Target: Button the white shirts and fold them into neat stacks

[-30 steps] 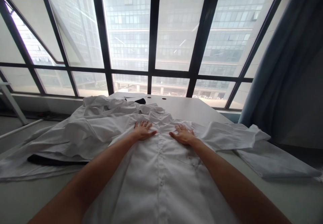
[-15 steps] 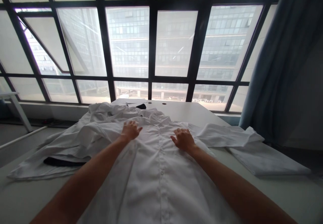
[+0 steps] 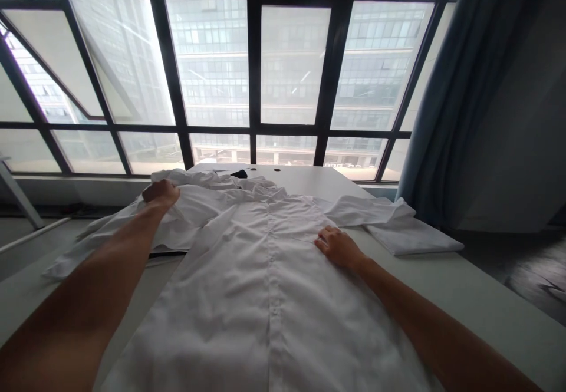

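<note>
A white button-up shirt lies front side up, its button strip running down the middle and its collar end away from me. My left hand is closed on white cloth at the far left, which looks like the shirt's left-hand sleeve; the fingertips are hidden. On the right side of the shirt's chest rests my right hand, palm down, fingers loosely bent and lying on the fabric. The other sleeve stretches out to the right.
More crumpled white garments lie at the far left, with a dark item behind them. A folded white cloth lies at the right on the white table. Windows and a blue curtain stand beyond.
My left hand has moved left and away from the shirt's chest, closing on cloth there. My right hand stays on the shirt's right side, a little lower down it. The view has shifted.
</note>
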`<state>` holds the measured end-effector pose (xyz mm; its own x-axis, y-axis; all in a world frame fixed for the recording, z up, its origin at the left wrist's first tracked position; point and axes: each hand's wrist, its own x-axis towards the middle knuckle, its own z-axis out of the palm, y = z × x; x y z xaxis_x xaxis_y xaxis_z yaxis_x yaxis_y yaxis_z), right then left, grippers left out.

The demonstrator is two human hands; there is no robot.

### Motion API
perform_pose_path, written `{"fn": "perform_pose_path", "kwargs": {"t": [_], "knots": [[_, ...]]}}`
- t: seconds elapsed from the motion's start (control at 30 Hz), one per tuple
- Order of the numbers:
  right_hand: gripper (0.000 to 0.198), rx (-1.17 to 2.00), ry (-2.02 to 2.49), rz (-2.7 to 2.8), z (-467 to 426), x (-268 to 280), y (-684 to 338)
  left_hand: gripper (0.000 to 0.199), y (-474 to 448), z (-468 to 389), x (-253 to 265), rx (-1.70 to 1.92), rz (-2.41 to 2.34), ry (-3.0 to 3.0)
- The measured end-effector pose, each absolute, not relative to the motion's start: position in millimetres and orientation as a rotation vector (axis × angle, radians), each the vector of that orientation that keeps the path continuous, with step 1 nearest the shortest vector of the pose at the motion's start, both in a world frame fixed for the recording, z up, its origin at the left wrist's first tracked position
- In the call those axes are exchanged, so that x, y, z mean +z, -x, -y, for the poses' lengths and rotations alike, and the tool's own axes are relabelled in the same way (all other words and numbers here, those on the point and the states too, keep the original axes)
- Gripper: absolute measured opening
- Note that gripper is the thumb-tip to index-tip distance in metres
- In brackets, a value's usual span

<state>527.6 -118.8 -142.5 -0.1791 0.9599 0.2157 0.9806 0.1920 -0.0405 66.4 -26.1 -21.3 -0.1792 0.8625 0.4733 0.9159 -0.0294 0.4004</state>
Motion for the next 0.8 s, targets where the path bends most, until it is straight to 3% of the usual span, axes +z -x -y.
{"fn": "perform_pose_path", "kwargs": {"t": [0.07,0.2,0.33,0.47,0.67,0.8], "knots": [[0.031,-0.162,1.857,2.279,118.3,-144.9,-528.6,0.02,-74.5,26.8,-2.0,-0.968,2.193,1.706],[0.031,-0.112,1.819,2.246,113.8,-148.7,-533.9,0.026,-153.1,50.3,9.7,-0.988,1.729,1.854],[0.036,0.061,1.678,2.118,108.3,-154.3,-540.7,0.024,-237.8,106.0,-40.1,-0.657,1.205,2.427],[0.043,0.24,1.537,1.993,107.9,-153.4,-539.0,0.024,-248.7,140.1,-95.4,-0.434,0.743,2.702],[0.037,0.255,1.467,2.143,118.9,-146.4,-524.1,0.057,-185.3,99.9,-104.3,-0.59,1.582,2.244],[0.028,0.176,1.463,2.279,122.0,-145.8,-520.6,0.081,-144.1,68.4,-112.9,-0.329,2.223,2.029]]}}
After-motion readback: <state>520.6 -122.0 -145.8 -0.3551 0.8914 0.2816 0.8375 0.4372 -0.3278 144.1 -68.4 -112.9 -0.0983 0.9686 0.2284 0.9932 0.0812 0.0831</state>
